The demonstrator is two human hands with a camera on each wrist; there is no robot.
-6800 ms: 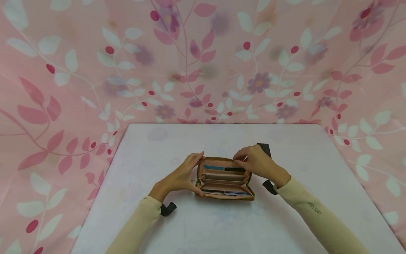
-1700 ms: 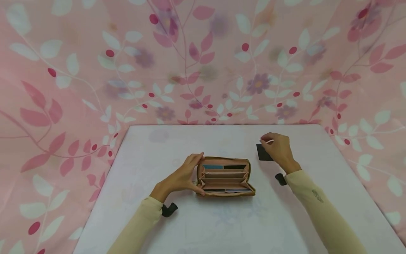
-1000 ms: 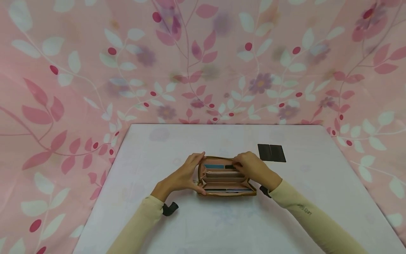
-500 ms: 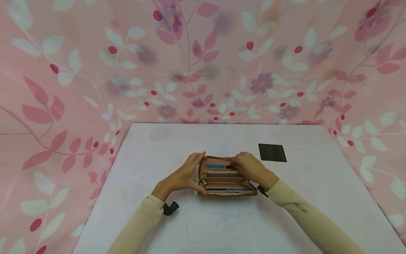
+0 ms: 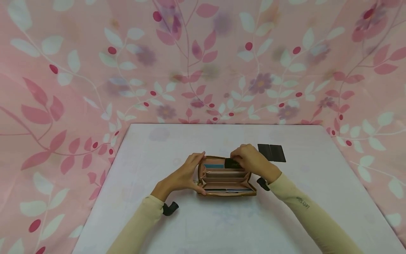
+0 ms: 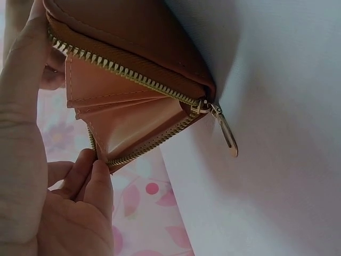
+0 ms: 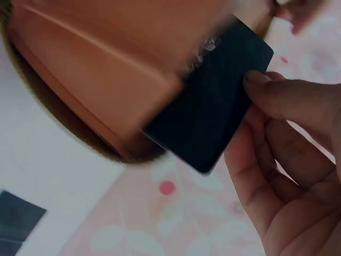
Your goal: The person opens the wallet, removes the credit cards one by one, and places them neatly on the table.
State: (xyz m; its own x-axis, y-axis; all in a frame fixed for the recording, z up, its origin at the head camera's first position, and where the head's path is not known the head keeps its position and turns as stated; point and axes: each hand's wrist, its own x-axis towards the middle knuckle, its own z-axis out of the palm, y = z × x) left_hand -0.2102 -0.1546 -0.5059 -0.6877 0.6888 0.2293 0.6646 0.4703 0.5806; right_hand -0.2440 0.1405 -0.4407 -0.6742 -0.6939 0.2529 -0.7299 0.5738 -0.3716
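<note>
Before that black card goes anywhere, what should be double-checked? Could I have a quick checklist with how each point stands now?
1. Wallet unzipped and spread: ok, its compartments face up.
2. Wallet steadied: ok, the left hand holds its left end.
3. Black card gripped: ok, the right hand pinches its edge.
4. Black card fully out: not ok, part of it is tucked inside the wallet.
5. Neighbouring blue card in place: ok, it sits in the wallet, with only a strip showing.
6. Black card's lettering readable: cannot tell, the pale marks are blurred.
</note>
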